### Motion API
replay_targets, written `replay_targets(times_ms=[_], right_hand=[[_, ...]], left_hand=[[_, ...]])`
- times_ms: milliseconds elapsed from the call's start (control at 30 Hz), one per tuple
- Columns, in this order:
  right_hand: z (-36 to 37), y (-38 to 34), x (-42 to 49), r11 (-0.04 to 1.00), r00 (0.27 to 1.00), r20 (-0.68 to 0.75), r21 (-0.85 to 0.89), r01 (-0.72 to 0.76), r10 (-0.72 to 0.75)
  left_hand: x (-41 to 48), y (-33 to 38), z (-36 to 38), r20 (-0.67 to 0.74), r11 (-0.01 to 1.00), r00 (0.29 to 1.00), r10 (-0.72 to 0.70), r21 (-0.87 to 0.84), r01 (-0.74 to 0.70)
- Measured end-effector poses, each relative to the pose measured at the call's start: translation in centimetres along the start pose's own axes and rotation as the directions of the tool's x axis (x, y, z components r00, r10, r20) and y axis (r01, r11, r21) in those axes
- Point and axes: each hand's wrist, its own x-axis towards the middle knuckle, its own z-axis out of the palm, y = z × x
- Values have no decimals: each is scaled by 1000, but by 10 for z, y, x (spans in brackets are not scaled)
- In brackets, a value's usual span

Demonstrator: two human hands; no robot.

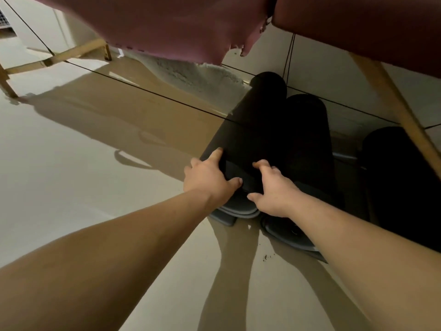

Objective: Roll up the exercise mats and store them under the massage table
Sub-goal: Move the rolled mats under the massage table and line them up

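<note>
Black rolled mat (241, 139) lies on the floor (71, 175) under the maroon table (358, 32); left hand (210, 180) and right hand (274, 189), fingers curled, grip its near end. Two more rolls, second mat (307, 139) at 3 o'clock touching it, third mat (393, 175) further right, look stored. Judged nearly done. Third roll dark and cut off; any unrolled mats out of view.

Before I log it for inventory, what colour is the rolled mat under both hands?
Black rolled mat, clearest in the head view.
</note>
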Motion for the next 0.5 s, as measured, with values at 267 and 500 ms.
replay_targets(times_ms=[267,500], right_hand=[[7,2,4,998,999,-37,45,-34,36],[12,-3,-8,998,988,-136,-22,66,-68]], left_hand=[[-1,-20,-6,25,987,996,87,-136,-82],[-21,-54,-20,-75,981,995,65,-178,-78]])
